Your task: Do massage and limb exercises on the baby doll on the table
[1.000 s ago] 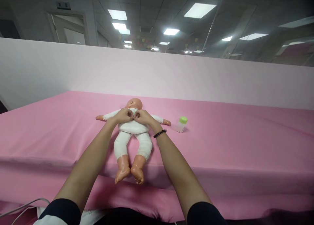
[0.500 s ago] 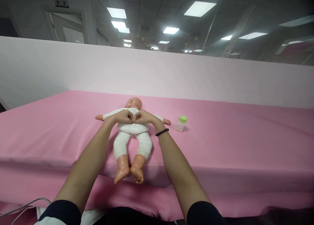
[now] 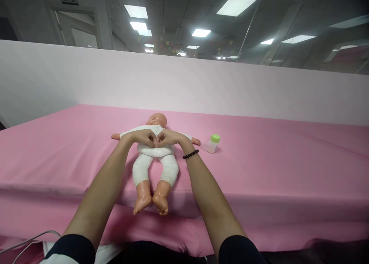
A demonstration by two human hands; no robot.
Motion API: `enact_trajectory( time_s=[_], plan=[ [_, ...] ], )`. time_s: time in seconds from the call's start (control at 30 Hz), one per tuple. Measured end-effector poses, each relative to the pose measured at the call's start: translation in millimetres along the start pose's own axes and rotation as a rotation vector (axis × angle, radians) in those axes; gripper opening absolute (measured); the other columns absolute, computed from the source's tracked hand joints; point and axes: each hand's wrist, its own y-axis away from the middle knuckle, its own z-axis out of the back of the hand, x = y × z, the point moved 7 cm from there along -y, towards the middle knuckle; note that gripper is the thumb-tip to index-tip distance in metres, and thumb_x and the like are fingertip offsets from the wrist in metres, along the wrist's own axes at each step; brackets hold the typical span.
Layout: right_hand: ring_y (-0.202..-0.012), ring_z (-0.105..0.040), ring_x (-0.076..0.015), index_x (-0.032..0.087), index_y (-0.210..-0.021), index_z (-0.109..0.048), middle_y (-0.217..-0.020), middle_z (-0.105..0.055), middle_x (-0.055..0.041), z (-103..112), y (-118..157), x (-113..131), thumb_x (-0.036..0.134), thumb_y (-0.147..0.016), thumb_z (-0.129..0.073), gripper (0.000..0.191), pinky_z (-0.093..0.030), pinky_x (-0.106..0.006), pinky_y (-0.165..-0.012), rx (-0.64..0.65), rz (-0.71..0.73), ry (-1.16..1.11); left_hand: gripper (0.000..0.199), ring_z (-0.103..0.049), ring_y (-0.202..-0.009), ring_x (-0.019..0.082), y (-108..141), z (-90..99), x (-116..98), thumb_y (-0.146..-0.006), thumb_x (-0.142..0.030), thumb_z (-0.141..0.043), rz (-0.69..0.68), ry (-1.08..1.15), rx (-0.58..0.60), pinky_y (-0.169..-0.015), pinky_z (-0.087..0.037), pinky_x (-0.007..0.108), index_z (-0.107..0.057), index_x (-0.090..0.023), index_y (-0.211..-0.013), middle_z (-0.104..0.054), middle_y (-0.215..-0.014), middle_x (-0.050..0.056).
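A baby doll (image 3: 155,120) lies on its back on a pink-covered table (image 3: 63,156), dressed in a white suit (image 3: 152,150) with its vinyl feet and hands bare. My left hand (image 3: 145,138) and my right hand (image 3: 168,138) sit side by side on the doll's chest, knuckles almost meeting. Both curl their fingers into the front of the suit, and the fingertips are hidden. A small bottle with a green cap (image 3: 213,143) stands to the right of the doll's arm, apart from my right hand.
A pale pink partition (image 3: 184,87) runs behind the table, with a ceiling and door beyond it. The pink cloth hangs over the near table edge. A white cable (image 3: 34,239) lies at the lower left.
Both hands have slid slightly down the doll's chest from the collar, and the wrists have lowered. The whole view has shifted slightly upward. The doll and bottle stay in place.
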Motion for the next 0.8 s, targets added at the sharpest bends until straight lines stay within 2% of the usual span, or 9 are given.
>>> enact_trajectory(
  time_s=[0.13, 0.27, 0.37, 0.47, 0.63, 0.8],
  plan=[
    [-0.08, -0.062, -0.0135, 0.014, -0.086, -0.079, -0.086, -0.075, -0.001, 3, 6, 2, 0.015, -0.076, -0.075, 0.011, -0.044, -0.024, -0.074, 0.072, 0.037, -0.054, 0.015, -0.059, -0.083, 0.018, 3, -1.1, -2, -0.07, -0.036, -0.072, -0.034, 0.095, 0.062, -0.074, -0.043, 0.028, -0.073, -0.024, -0.08, -0.067, -0.081, -0.002],
    [-0.082, -0.063, -0.014, 0.015, -0.084, -0.079, -0.086, -0.076, -0.001, -2, 6, 3, 0.017, -0.072, -0.08, 0.012, -0.044, -0.024, -0.075, 0.143, 0.04, -0.086, 0.018, -0.058, -0.083, 0.017, 4, -5.3, 0, -0.066, -0.036, -0.077, -0.01, 0.129, 0.124, -0.073, -0.043, 0.027, -0.074, -0.024, -0.079, -0.067, -0.08, -0.002],
    [-0.078, -0.061, -0.0139, 0.014, -0.081, -0.078, -0.079, -0.074, 0.0001, -5, 3, 3, 0.015, -0.071, -0.08, 0.01, -0.042, -0.024, -0.072, 0.135, 0.021, -0.077, 0.018, -0.058, -0.085, 0.018, 3, -6.1, 2, -0.066, -0.037, -0.079, 0.038, 0.094, 0.108, -0.071, -0.041, 0.026, -0.076, -0.027, -0.081, -0.069, -0.082, -0.003],
    [-0.078, -0.061, -0.0141, 0.015, -0.08, -0.078, -0.079, -0.074, 0.0001, -4, 4, 4, 0.016, -0.07, -0.081, 0.011, -0.042, -0.024, -0.071, 0.135, 0.02, -0.067, 0.016, -0.058, -0.083, 0.017, 4, -5.3, -1, -0.066, -0.034, -0.079, 0.03, 0.107, 0.109, -0.069, -0.041, 0.026, -0.076, -0.025, -0.079, -0.07, -0.081, -0.003],
    [-0.078, -0.061, -0.0144, 0.016, -0.08, -0.079, -0.079, -0.074, 0.0002, -4, 7, 6, 0.021, -0.068, -0.084, 0.014, -0.043, -0.024, -0.072, 0.161, 0.018, -0.043, 0.024, -0.059, -0.079, 0.016, 9, -7.2, -10, -0.063, -0.035, -0.084, -0.029, 0.186, 0.195, -0.07, -0.042, 0.027, -0.078, -0.024, -0.084, -0.069, -0.08, -0.002],
    [-0.068, -0.056, -0.0142, 0.016, -0.071, -0.075, -0.065, -0.067, 0.002, -10, 0, 4, 0.016, -0.063, -0.086, 0.014, -0.041, -0.026, -0.066, 0.094, -0.042, 0.024, 0.019, -0.059, -0.08, 0.017, 5, -9.2, -3, -0.062, -0.033, -0.083, 0.048, 0.094, 0.169, -0.069, -0.042, 0.027, -0.077, -0.025, -0.078, -0.069, -0.077, -0.003]
  ],
)
